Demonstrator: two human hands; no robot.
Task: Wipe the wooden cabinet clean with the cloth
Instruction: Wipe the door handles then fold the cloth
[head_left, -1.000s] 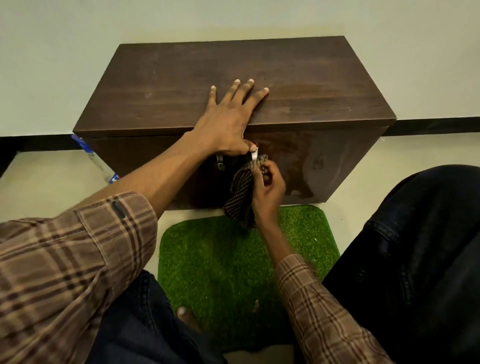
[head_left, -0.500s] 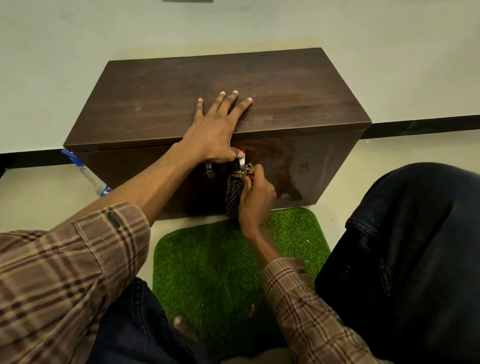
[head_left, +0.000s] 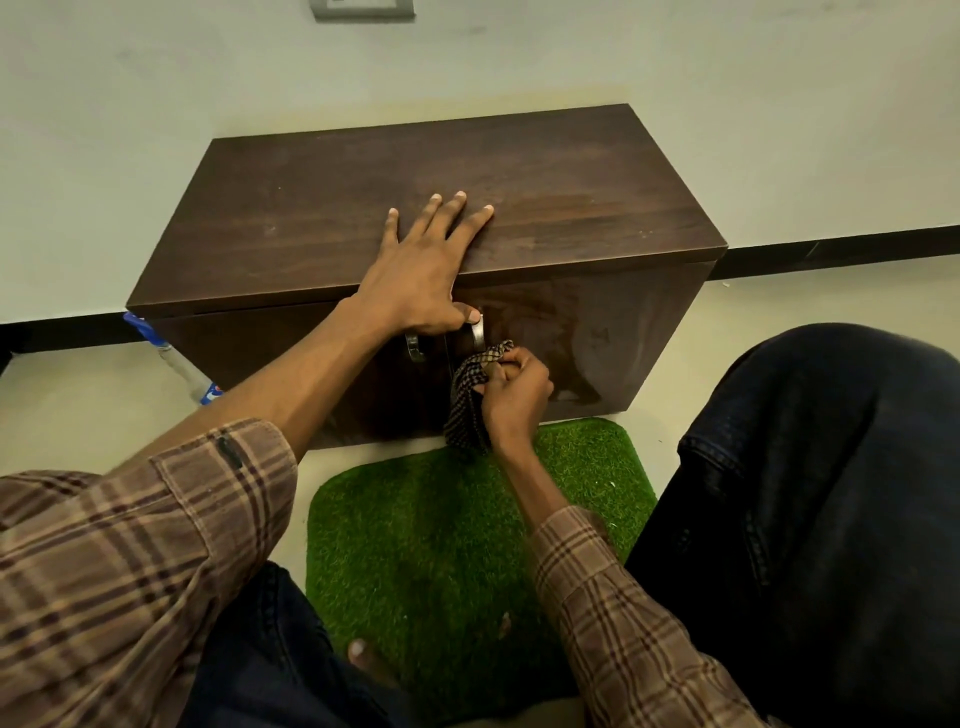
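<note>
A low dark wooden cabinet (head_left: 561, 197) stands against the wall, with two metal handles (head_left: 478, 332) at the middle of its front. My left hand (head_left: 415, 275) lies flat over the top's front edge, fingers spread and straight, thumb down at the right handle. My right hand (head_left: 514, 395) grips a dark checked cloth (head_left: 467, 405), bunched in curled fingers, against the cabinet front just below the right handle. Part of the cloth hangs down toward the floor.
A green grass mat (head_left: 441, 545) lies on the floor before the cabinet. A plastic bottle (head_left: 176, 364) lies at the cabinet's left end. My dark-trousered knee (head_left: 805, 493) fills the right. A black skirting strip (head_left: 831, 249) runs along the wall.
The view has tilted up, so the cabinet sits lower in frame. My right hand with the cloth has slid a little down from the handle. My left hand has stayed on the top.
</note>
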